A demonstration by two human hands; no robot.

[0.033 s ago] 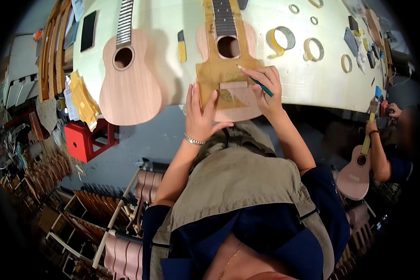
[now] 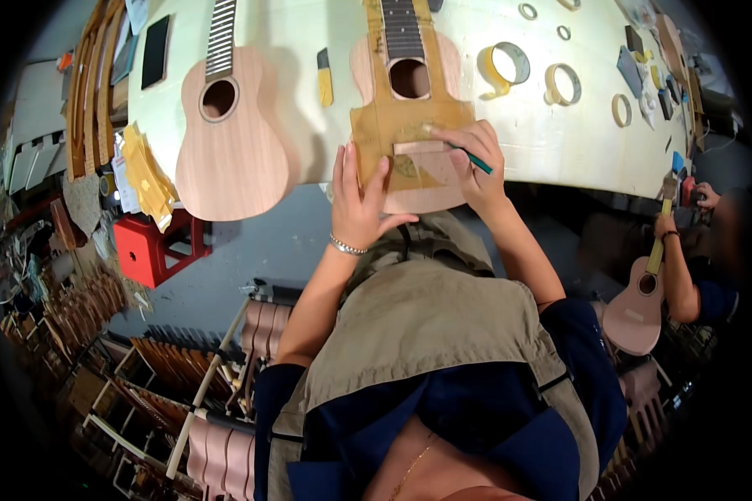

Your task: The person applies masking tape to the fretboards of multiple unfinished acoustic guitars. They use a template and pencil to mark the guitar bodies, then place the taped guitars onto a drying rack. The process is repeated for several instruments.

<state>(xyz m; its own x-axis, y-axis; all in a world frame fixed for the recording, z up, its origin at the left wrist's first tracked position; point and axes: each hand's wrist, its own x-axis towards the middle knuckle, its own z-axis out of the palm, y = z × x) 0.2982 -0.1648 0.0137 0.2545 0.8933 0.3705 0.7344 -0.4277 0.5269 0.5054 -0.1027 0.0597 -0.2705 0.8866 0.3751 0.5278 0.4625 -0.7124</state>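
An unfinished ukulele [image 2: 426, 202] lies face up at the table's near edge, neck pointing away. Over its top and along its neck rests a see-through amber template [image 2: 409, 115] with a rectangular slot [image 2: 416, 149] showing bare wood. My left hand [image 2: 359, 204] is open, fingers spread and resting on the template's left side, thumb near the body's lower end. In my right hand [image 2: 486, 185] a green pencil [image 2: 480, 162] is gripped, slanting up and left. Its tip, partly blurred, is close to the slot's far edge.
A second ukulele [image 2: 234, 163] lies to the left, with a phone [image 2: 154, 52] beyond it. A yellow-handled blade tool [image 2: 324, 79] sits between the two. Tape rolls [image 2: 562, 84] are spread at right. A red stool [image 2: 150, 250] stands below. Another person's arm [image 2: 679, 280] holds a ukulele [image 2: 635, 317].
The pencil tip has come nearer to me, closer to the template's slot. My right hand's fingers have shifted slightly; my left hand keeps its place on the template.
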